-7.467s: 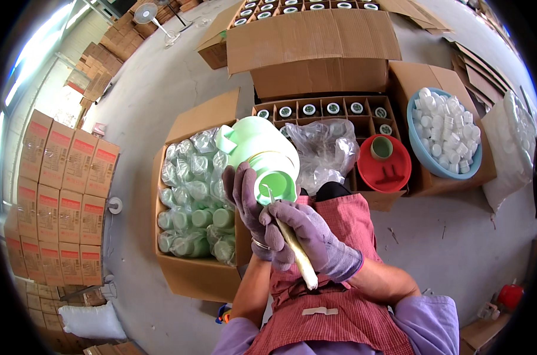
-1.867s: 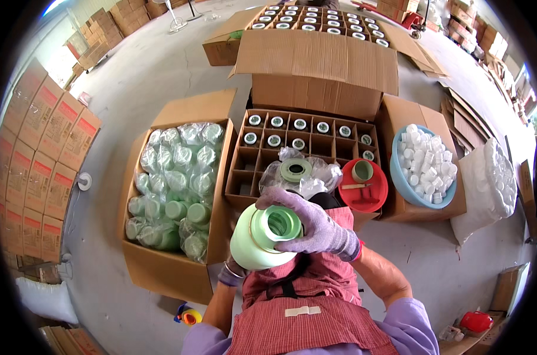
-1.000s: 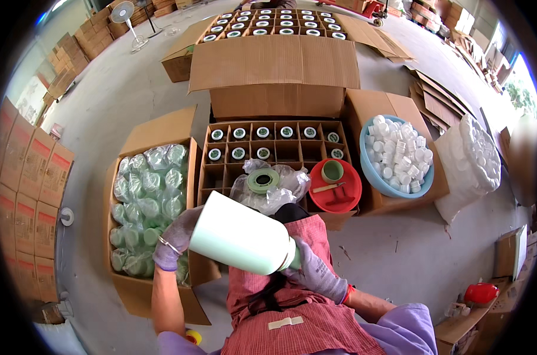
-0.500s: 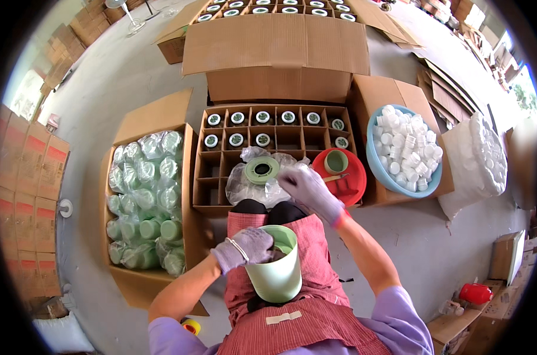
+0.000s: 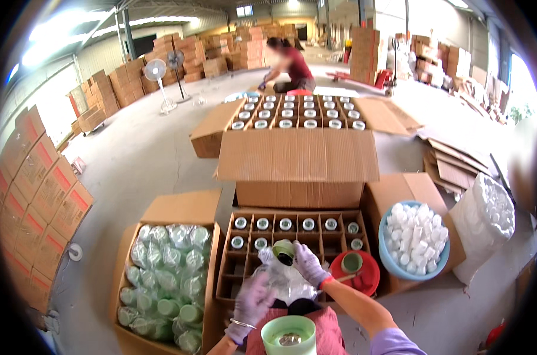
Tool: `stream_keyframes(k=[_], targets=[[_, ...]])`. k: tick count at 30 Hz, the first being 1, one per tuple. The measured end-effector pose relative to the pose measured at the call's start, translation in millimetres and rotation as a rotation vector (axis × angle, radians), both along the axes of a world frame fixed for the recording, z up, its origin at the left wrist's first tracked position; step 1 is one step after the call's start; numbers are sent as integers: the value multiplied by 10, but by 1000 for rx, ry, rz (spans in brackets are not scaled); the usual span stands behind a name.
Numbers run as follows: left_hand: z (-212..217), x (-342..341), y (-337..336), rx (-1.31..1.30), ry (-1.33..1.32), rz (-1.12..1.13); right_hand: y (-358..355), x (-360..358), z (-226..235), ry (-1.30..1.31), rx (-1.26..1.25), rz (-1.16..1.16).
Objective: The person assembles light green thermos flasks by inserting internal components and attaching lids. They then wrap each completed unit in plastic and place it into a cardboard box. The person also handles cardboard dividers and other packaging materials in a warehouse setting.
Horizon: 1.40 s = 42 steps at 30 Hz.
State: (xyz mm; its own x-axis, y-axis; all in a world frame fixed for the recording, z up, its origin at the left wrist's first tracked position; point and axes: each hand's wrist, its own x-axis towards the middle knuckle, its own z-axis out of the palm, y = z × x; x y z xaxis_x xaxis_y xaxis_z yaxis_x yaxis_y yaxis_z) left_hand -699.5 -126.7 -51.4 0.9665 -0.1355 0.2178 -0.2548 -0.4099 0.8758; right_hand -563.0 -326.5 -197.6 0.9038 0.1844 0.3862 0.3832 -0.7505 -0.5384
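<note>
Pinches a green round piece with a dark opening (image 5: 281, 248) in the purple-grey gloved right hand (image 5: 309, 264), above crumpled clear plastic (image 5: 298, 285). Spreads the matching gloved left hand (image 5: 253, 302) wide near an open pale-green cylindrical container (image 5: 307, 348). Has brown cardboard cartons (image 5: 36, 195) far left, with red-printed markings too small to read.

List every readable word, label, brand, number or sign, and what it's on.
None readable.
Stacked cartons, left: red panels, print too small and blurred.
Round white-rimmed tops: any print too small to read.
Green container, green piece: no text seen.
</note>
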Motion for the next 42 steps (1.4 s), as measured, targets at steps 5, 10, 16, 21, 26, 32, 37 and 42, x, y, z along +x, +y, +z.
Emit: stream_keyframes(k=[5, 10, 16, 21, 26, 32, 37, 42], targets=[[-265, 341, -96, -1188, 658, -269, -196, -380, 758, -13, 394, 71], [-64, 177, -146, -1274, 609, -384, -193, -648, 1341, 231, 518, 118], [1, 100, -228, -1218, 487, -374, -13, -917, 1570, -371, -107, 203], [168, -51, -259, -1130, 477, -381, -110, -979, 1669, -611, -355, 486], [122, -160, -354, -1121, 381, -287, -3, -1162, 1897, -311, -100, 454], [108, -81, -324, -48, -532, -92, -88, -1138, 1482, -229, 78, 450], [378, -148, -227, -114, -468, -350, -105, -1260, 1534, 770, 932, 652], [481, -240, -231, -1119, 354, -255, -124, -1333, 2096, -336, 9, 282]])
